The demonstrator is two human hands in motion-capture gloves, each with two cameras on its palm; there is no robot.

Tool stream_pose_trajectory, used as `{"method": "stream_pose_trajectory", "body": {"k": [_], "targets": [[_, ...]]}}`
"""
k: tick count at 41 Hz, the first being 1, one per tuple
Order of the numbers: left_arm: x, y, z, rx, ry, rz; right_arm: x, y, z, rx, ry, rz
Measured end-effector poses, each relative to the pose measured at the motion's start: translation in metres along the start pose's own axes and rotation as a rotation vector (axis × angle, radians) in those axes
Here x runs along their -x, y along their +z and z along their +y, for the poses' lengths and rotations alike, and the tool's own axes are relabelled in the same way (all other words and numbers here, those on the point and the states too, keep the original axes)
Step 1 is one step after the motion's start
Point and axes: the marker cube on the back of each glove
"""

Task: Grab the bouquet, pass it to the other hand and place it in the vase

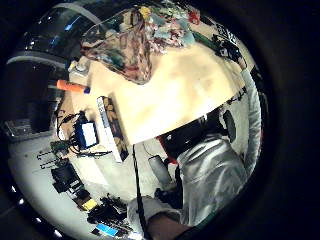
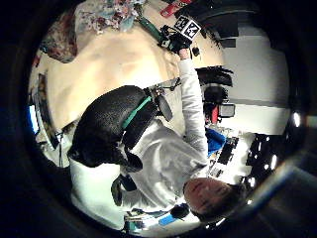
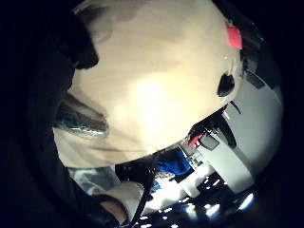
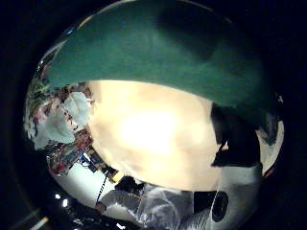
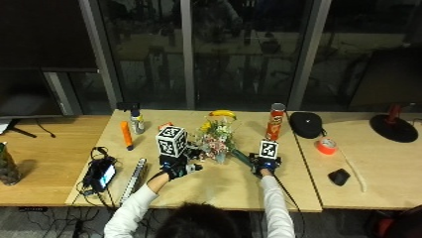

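Observation:
The bouquet point(image 5: 214, 140), pale and pink flowers on a green wrapped stem point(image 5: 240, 157), lies slanted over the middle of the wooden table point(image 5: 224, 191). My right hand point(image 5: 264, 164) grips the lower end of the stem. That stem fills the right thumb side palm view point(image 4: 158, 52), with the flower heads point(image 4: 57, 120) beyond. A dark finger point(image 3: 71, 45) curls beside the stem point(image 3: 80, 122). My left hand point(image 5: 176, 168) hovers over the table to the flowers' left, fingers spread and holding nothing. A clear patterned vase point(image 1: 127, 50) stands beside the flowers point(image 1: 170, 25).
At the back stand an orange tube point(image 5: 125, 135), a small bottle point(image 5: 136, 121), a banana point(image 5: 223, 114) and a red crisp can point(image 5: 274, 121). A black pouch point(image 5: 306, 124), a tape roll point(image 5: 325, 145) and a mouse point(image 5: 339, 176) lie right. A cabled device point(image 5: 102, 173) sits left.

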Motion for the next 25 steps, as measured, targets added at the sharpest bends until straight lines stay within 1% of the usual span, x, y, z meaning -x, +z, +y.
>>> {"method": "stream_pose_trajectory", "body": {"k": [3,5,7,11,12,16,18,23,25], "targets": [[0.001,0.0,0.0,0.008,-0.005,-0.004,-0.003,-0.005,0.0,-0.001,0.061,0.003],[0.001,0.0,0.0,0.018,-0.008,-0.003,-0.005,-0.011,-0.002,-0.044,0.08,-0.007],[0.0,-0.001,0.0,0.027,-0.006,0.003,-0.005,-0.015,-0.008,-0.089,0.073,-0.044],[-0.001,-0.002,0.0,0.037,-0.013,0.002,-0.003,-0.01,-0.005,-0.059,0.026,-0.125],[0.0,-0.001,-0.002,0.039,-0.017,-0.001,-0.002,-0.01,-0.004,-0.082,0.021,-0.138],[0.002,-0.001,-0.009,0.053,-0.037,-0.024,-0.004,-0.017,-0.006,-0.306,0.045,-0.181],[0.002,-0.004,-0.011,0.061,-0.044,-0.034,-0.003,-0.021,-0.003,-0.365,0.029,-0.223],[0.0,-0.015,-0.022,0.045,-0.043,-0.001,0.009,-0.043,0.005,-0.515,-0.096,-0.426],[-0.003,-0.02,-0.026,0.028,-0.032,0.035,0.016,-0.055,0.013,-0.533,-0.158,-0.551]]}}
